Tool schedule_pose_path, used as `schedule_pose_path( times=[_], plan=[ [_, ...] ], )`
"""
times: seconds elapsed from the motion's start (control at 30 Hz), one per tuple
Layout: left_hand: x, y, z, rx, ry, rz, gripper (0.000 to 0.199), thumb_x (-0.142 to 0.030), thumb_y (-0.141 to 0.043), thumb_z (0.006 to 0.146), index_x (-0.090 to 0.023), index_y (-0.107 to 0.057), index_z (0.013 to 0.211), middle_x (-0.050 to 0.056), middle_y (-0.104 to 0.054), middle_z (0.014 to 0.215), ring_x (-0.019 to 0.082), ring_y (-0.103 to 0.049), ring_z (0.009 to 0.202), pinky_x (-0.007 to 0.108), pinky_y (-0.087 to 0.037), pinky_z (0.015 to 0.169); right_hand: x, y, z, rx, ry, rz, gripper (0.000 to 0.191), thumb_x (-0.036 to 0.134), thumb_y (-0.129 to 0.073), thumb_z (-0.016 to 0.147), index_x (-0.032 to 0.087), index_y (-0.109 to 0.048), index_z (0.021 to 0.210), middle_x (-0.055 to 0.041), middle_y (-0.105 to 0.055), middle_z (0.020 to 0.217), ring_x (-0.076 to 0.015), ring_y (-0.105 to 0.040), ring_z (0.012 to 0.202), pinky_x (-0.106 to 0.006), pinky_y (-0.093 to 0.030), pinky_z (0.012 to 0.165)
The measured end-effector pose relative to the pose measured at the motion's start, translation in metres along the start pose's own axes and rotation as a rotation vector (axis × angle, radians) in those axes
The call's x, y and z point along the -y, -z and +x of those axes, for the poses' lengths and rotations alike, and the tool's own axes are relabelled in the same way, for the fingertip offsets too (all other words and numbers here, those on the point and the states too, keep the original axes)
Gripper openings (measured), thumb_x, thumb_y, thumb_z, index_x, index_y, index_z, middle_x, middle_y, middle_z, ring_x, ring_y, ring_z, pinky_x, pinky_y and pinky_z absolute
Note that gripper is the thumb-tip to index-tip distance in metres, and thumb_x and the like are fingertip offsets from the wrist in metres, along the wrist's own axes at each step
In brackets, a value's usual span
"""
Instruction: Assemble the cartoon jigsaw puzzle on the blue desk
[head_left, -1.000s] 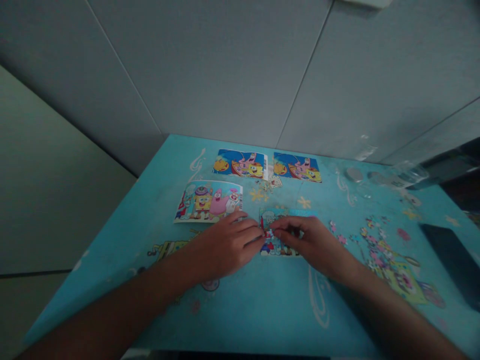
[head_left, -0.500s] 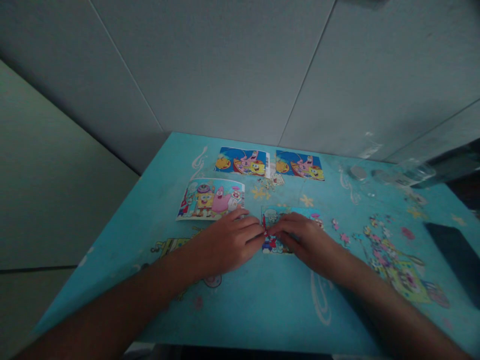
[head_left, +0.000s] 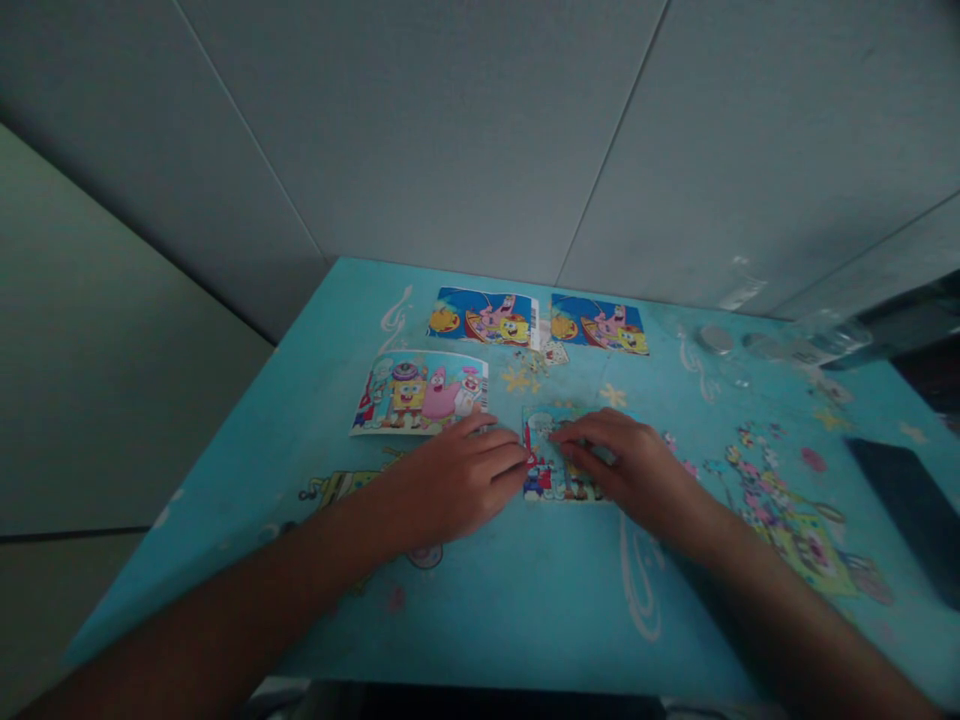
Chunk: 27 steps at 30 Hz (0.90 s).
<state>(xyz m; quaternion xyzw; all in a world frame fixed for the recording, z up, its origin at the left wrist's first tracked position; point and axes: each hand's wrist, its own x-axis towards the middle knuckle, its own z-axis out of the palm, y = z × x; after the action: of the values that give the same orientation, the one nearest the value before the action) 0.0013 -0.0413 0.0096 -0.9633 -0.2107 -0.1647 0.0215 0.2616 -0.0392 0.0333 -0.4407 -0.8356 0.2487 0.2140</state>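
Note:
A cartoon jigsaw puzzle (head_left: 541, 478) lies flat on the table in front of me, its right part covered by my right hand. My left hand (head_left: 480, 470) rests at the puzzle's left edge, fingers stretched out and touching that edge. Over the puzzle, my right hand (head_left: 611, 455) has its thumb and fingertips drawn together in a pinch; whatever is between them is too small to make out. Just beyond my left hand lies a picture sheet (head_left: 420, 395) with the same kind of cartoon figures, its near right corner behind my fingers.
Farther back lie a blue picture sheet (head_left: 484, 318) and a matching blue puzzle (head_left: 598, 324). Loose puzzle pieces (head_left: 757, 480) are heaped on the right. A dark flat object (head_left: 907, 515) is at the right edge, and a clear plastic bottle (head_left: 825, 340) lies behind.
My right hand has moved slightly right and up, away from the puzzle's left edge, uncovering more of its left part. My left hand has stayed nearly still.

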Motion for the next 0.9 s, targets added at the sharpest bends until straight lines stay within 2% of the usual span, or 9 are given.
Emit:
schedule_pose_path(
  times=[0.3,0.67,0.9],
  plan=[
    [0.001,0.002,0.002,0.009,-0.009,0.012,0.022,-0.020,-0.048,0.106,-0.016,-0.067,0.115,0.006,-0.070,0.114,0.023,-0.062,0.114,0.047,-0.044,0.105,0.007,-0.006,-0.007,0.092,-0.012,-0.061,0.010,0.027,-0.069,0.095,0.026,-0.075,0.103,-0.0031,-0.072,0.098,-0.0208,-0.065,0.095,-0.035,-0.048,0.086],
    [-0.001,0.002,0.002,-0.019,-0.020,0.025,0.020,-0.019,-0.051,0.104,-0.015,-0.068,0.114,0.008,-0.071,0.113,0.023,-0.063,0.114,0.047,-0.045,0.105,0.008,-0.009,-0.007,0.098,-0.016,-0.070,0.013,0.024,-0.068,0.095,0.025,-0.076,0.105,-0.0048,-0.071,0.098,-0.0220,-0.064,0.096,-0.036,-0.049,0.086],
    [-0.001,0.004,0.002,0.008,-0.007,0.019,0.021,-0.020,-0.050,0.105,-0.016,-0.068,0.115,0.008,-0.071,0.113,0.023,-0.062,0.115,0.047,-0.045,0.105,0.008,-0.011,-0.008,0.080,-0.013,-0.096,0.014,0.025,-0.068,0.095,0.025,-0.075,0.108,-0.0059,-0.071,0.098,-0.0231,-0.064,0.095,-0.038,-0.050,0.086]
  ],
)
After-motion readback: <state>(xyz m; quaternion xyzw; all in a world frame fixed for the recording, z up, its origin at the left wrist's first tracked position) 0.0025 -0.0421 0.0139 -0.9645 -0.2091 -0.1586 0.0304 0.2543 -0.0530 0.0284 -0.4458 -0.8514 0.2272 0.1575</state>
